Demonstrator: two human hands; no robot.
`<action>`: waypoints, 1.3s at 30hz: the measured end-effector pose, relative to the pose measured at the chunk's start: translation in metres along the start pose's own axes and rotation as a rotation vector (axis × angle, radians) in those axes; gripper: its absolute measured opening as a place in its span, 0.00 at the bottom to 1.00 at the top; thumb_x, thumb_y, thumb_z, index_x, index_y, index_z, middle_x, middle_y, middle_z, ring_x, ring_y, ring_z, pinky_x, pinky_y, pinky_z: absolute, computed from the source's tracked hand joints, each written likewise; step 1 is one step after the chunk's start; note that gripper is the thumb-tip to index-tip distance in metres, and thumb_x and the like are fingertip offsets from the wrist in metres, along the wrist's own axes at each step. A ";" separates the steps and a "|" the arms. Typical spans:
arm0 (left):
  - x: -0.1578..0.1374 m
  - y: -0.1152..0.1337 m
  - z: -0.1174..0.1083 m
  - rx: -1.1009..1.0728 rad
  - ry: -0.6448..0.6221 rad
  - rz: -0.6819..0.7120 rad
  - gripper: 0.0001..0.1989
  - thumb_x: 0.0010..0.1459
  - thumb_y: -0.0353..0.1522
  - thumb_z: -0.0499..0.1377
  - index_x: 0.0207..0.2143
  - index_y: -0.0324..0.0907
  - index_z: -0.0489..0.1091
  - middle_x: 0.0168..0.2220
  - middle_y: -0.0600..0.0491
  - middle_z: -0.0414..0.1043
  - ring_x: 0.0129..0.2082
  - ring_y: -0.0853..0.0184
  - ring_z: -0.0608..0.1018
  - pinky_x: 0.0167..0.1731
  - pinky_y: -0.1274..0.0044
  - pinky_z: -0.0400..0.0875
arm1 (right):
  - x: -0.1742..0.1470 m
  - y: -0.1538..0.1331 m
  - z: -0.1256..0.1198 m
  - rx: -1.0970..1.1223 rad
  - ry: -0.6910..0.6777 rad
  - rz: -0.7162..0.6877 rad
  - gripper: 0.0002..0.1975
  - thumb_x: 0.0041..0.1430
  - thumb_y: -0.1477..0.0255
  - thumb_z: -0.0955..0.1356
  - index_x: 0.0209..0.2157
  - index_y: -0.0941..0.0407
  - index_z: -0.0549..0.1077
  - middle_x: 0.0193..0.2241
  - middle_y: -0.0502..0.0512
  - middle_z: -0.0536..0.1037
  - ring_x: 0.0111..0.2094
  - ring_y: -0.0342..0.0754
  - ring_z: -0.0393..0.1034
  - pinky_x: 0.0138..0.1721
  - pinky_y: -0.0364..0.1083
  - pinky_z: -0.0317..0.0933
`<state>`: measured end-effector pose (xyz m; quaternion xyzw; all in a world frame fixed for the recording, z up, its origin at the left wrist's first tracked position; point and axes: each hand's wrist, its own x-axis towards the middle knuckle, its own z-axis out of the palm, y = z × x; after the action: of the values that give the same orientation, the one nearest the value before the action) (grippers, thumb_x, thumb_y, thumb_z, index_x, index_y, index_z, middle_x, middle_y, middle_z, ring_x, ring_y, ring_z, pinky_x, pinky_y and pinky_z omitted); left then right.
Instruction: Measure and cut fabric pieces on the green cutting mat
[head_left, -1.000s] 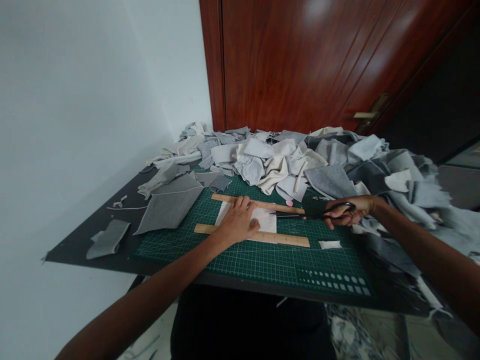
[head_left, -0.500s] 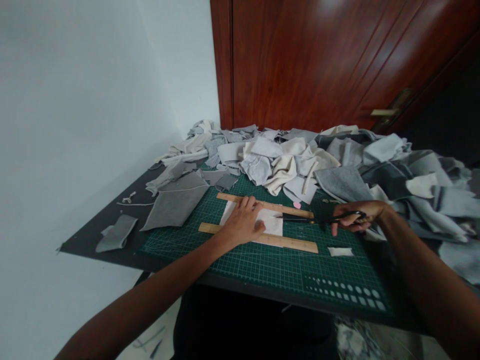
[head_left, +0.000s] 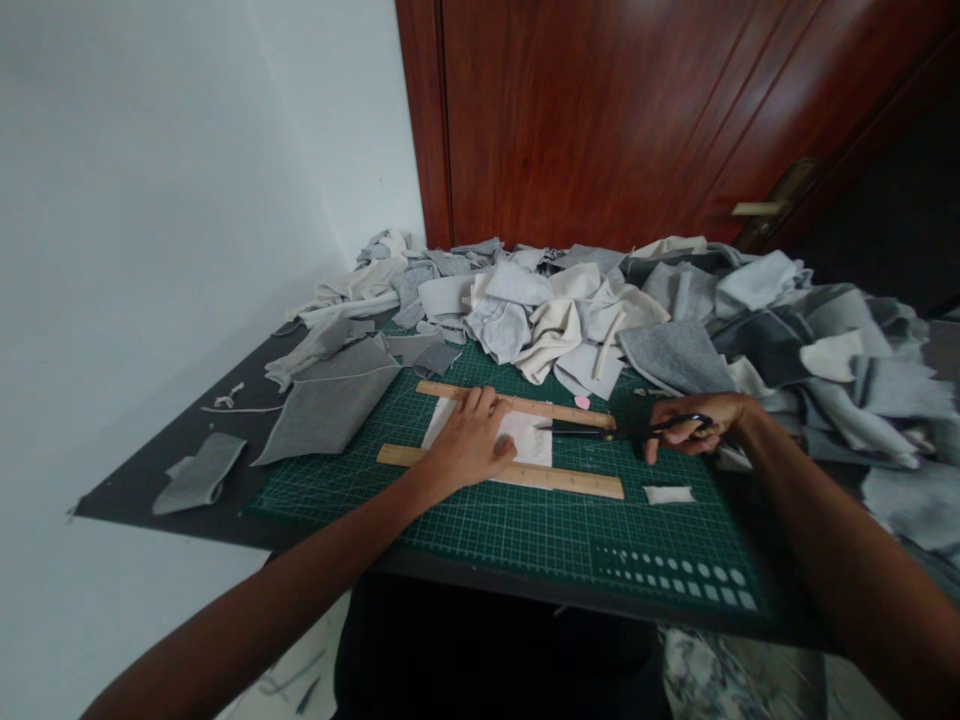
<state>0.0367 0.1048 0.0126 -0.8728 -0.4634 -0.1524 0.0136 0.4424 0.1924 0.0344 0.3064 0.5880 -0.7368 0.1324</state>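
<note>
My left hand (head_left: 471, 440) lies with fingers spread on a piece of white cloth (head_left: 534, 448), pressing it against the mat. Two wooden rulers lie across this cloth: the far ruler (head_left: 556, 410) by my fingertips and the near ruler (head_left: 566, 479) under my wrist and thumb side. In my right hand (head_left: 694, 425) is a pair of black scissors (head_left: 581, 432), its blades pointing left. The blade tips reach over the cloth's right edge, between the rulers. Part of the cloth is hidden beneath my left hand.
A green cutting mat (head_left: 510, 530) covers much of the dark table. Grey and white fabric scraps (head_left: 555, 320) are heaped along the back and right. A small white cloth strip (head_left: 669, 494), a pink piece (head_left: 582, 402) and a large grey cloth (head_left: 330, 400) lie around the rulers.
The view has turned slightly, so everything sits a little further left in the picture. My left hand stays on the cloth, and the scissors remain at its right edge.
</note>
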 end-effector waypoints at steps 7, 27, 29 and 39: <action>0.000 0.001 -0.001 0.006 0.002 -0.005 0.17 0.61 0.34 0.57 0.52 0.38 0.66 0.49 0.43 0.64 0.52 0.51 0.66 0.56 0.61 0.65 | -0.001 -0.002 0.003 -0.030 -0.008 0.000 0.34 0.58 0.53 0.74 0.51 0.71 0.77 0.13 0.42 0.63 0.11 0.35 0.48 0.12 0.34 0.44; 0.001 0.004 -0.005 -0.010 -0.024 -0.016 0.15 0.62 0.34 0.56 0.51 0.39 0.66 0.49 0.43 0.64 0.53 0.50 0.66 0.54 0.59 0.66 | -0.004 -0.005 0.004 -0.126 0.033 0.070 0.31 0.60 0.56 0.74 0.52 0.70 0.77 0.12 0.40 0.61 0.11 0.34 0.48 0.13 0.35 0.41; 0.001 0.004 -0.005 -0.006 -0.025 -0.014 0.16 0.62 0.34 0.56 0.51 0.39 0.66 0.49 0.43 0.64 0.53 0.50 0.66 0.54 0.59 0.66 | -0.003 -0.003 0.003 -0.115 0.027 0.071 0.31 0.60 0.57 0.74 0.52 0.70 0.77 0.12 0.40 0.61 0.11 0.34 0.48 0.12 0.35 0.41; 0.001 0.003 -0.004 0.027 -0.035 -0.012 0.17 0.62 0.34 0.56 0.52 0.37 0.66 0.49 0.43 0.64 0.53 0.51 0.66 0.54 0.60 0.66 | 0.002 -0.001 0.001 0.012 -0.042 0.024 0.39 0.49 0.47 0.77 0.48 0.69 0.77 0.17 0.39 0.63 0.12 0.32 0.47 0.11 0.34 0.44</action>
<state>0.0391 0.1032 0.0168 -0.8722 -0.4710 -0.1309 0.0166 0.4406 0.1918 0.0340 0.2987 0.5769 -0.7450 0.1514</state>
